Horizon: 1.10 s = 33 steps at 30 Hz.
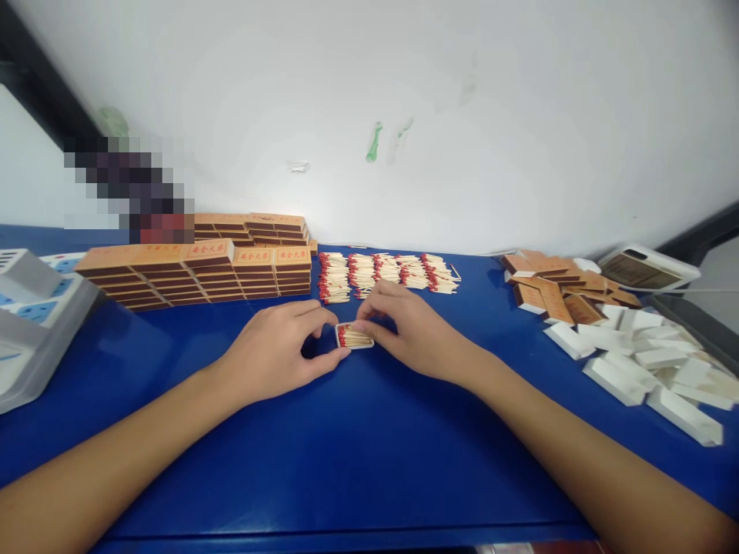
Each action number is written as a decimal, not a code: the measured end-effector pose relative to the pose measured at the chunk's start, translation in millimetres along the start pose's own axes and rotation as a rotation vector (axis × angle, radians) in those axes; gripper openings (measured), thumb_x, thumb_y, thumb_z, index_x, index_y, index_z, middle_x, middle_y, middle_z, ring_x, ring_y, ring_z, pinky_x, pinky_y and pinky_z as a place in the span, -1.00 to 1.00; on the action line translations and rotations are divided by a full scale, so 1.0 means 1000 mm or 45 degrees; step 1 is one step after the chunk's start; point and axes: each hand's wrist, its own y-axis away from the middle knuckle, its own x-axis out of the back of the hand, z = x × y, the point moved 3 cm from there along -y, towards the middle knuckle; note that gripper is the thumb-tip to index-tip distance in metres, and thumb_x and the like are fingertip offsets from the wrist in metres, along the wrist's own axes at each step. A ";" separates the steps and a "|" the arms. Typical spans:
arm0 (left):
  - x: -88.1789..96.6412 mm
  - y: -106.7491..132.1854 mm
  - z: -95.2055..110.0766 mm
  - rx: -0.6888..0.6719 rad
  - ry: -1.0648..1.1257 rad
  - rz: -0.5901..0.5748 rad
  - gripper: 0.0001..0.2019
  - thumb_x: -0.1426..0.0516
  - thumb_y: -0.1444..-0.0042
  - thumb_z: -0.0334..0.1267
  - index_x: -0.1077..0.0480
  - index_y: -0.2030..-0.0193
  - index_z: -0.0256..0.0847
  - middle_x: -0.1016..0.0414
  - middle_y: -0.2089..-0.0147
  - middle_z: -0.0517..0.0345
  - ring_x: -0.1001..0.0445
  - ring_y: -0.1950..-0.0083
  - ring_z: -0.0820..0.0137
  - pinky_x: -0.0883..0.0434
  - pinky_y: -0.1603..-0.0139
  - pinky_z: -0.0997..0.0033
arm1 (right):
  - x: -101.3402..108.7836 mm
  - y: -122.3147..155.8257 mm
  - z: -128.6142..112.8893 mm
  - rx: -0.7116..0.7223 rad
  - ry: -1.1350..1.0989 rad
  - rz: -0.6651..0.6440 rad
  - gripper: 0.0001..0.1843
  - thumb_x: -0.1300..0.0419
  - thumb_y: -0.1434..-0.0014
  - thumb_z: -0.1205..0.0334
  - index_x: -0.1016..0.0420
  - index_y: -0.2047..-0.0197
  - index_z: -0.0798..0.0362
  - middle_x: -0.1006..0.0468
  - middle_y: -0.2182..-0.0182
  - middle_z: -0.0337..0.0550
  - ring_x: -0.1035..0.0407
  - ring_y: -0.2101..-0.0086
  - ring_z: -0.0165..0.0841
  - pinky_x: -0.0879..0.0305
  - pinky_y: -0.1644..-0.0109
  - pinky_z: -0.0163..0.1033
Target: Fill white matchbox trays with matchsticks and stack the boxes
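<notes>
A small white matchbox tray (354, 336) filled with red-tipped matches lies on the blue table (346, 446) in the middle. My left hand (277, 350) grips its left end with thumb and fingers. My right hand (407, 327) pinches its right end, fingers curled over the matches. Just behind the hands lies a row of loose red-tipped match bundles (384, 273).
Stacks of orange matchboxes (202, 269) stand at the back left. Orange outer sleeves (554, 288) and several empty white trays (640, 358) lie heaped at the right. A grey and white device (28, 323) sits at the left edge. A white wall rises behind.
</notes>
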 end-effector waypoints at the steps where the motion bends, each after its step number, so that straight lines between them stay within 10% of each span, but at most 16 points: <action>1: 0.000 0.000 0.000 0.003 0.000 0.001 -0.76 -0.25 -0.30 -0.03 -0.55 0.07 -0.14 -0.52 0.26 0.24 -0.48 0.32 0.43 -0.34 0.32 0.40 | 0.001 -0.001 0.007 -0.006 0.012 0.049 -0.89 -0.23 -0.44 0.27 -0.49 0.20 0.00 -0.48 0.23 -0.13 -0.39 0.16 -0.24 -0.32 0.06 -0.14; 10: 0.000 -0.001 0.001 0.014 -0.001 -0.012 -0.76 -0.26 -0.30 -0.04 -0.55 0.06 -0.14 -0.53 0.26 0.23 -0.47 0.33 0.44 -0.34 0.33 0.41 | 0.004 -0.009 0.055 -0.025 0.239 0.088 -0.90 -0.22 -0.40 0.32 -0.45 0.21 0.01 -0.49 0.20 -0.04 -0.36 0.11 -0.14 -0.31 -0.01 -0.06; 25: 0.000 0.000 -0.001 0.021 0.002 -0.018 -0.77 -0.26 -0.29 -0.06 -0.55 0.07 -0.15 -0.52 0.26 0.23 -0.47 0.33 0.43 -0.32 0.34 0.40 | 0.008 0.004 -0.007 -0.046 -0.030 -0.082 -0.90 -0.24 -0.42 0.27 -0.54 0.20 0.00 -0.50 0.24 -0.13 -0.39 0.19 -0.26 -0.32 0.11 -0.16; 33: 0.000 0.000 0.001 0.002 0.001 -0.015 -0.77 -0.26 -0.30 -0.05 -0.55 0.05 -0.14 -0.54 0.24 0.22 -0.48 0.32 0.43 -0.34 0.32 0.40 | 0.005 -0.004 0.043 -0.142 0.170 0.125 -0.93 -0.26 -0.37 0.28 -0.48 0.21 0.01 -0.52 0.22 -0.06 -0.39 0.18 -0.19 -0.32 0.09 -0.09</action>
